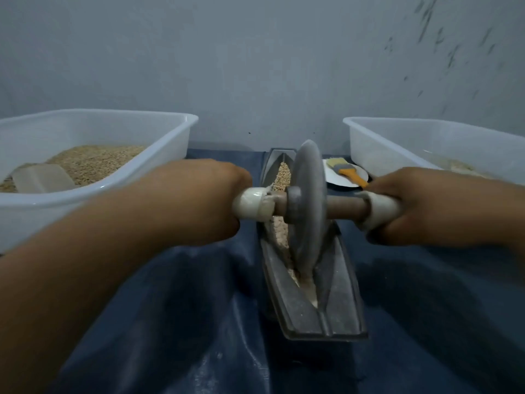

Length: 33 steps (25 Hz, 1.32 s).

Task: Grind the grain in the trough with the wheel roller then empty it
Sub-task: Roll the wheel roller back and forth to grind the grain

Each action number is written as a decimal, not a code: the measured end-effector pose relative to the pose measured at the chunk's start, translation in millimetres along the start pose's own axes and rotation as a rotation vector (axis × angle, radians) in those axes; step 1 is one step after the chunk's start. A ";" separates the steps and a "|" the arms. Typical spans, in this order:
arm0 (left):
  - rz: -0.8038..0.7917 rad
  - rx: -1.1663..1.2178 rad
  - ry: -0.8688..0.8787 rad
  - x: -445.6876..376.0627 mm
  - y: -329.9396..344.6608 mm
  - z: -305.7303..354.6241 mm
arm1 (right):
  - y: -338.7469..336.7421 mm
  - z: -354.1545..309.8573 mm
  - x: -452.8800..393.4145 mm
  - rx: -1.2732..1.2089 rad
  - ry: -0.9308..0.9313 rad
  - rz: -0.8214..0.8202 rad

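Head view: grey metal wheel roller [308, 206] stands in the long grey boat-shaped trough [306, 294], tan grain [282, 177] heaped at its far end. Your left hand [204, 200] and right hand [426, 206] each grip a taped axle end, fingers curled round, blurry. Clear plastic tubs [93, 123] either side, the left apparently grain-filled.

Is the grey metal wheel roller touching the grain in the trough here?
Touching. The head view shows the grey metal wheel roller with its lower rim sunk into the tan grain along the groove of the grey metal trough.
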<state>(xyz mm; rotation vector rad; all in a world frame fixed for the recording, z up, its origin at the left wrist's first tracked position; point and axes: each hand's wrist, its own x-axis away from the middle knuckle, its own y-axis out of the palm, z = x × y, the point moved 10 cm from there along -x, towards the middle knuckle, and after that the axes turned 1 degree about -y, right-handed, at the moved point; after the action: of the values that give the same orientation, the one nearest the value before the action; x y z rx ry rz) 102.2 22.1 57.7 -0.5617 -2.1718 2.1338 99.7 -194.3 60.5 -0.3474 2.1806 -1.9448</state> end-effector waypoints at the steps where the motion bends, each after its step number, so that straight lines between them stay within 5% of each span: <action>1: -0.051 0.037 0.035 9.1 -3.0 1.4 | -0.3 -2.0 11.2 0.006 -0.021 -0.051; 5: -0.092 0.088 0.037 15.2 -1.9 -0.7 | -7.5 -4.6 17.9 0.059 -0.043 -0.004; 11: 0.235 -0.040 -0.121 -14.7 -2.4 -9.9 | -9.5 -2.8 -20.8 0.137 0.064 0.399; 16: -0.024 0.043 0.016 2.9 1.8 -5.9 | -0.9 7.6 6.0 0.012 0.045 -0.018; 20: -0.164 0.131 0.108 19.8 0.4 -0.7 | -5.5 1.0 23.7 0.050 -0.027 -0.067; 27: 0.301 -0.064 -0.070 -17.6 -4.8 -5.1 | -9.1 0.4 -25.5 0.158 0.094 0.438; 29: 0.220 -0.025 -0.095 -22.0 -0.4 -8.4 | -10.8 0.2 -26.6 0.158 0.074 0.378; 33: -0.010 0.028 0.039 4.7 -3.3 -0.5 | 0.2 4.5 8.6 0.033 0.029 -0.030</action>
<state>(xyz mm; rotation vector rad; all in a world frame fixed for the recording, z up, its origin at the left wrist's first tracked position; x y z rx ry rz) 97.2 24.0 59.9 -0.5834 -2.1174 2.1262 92.8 -201.1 59.9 -0.3502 2.1709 -2.0110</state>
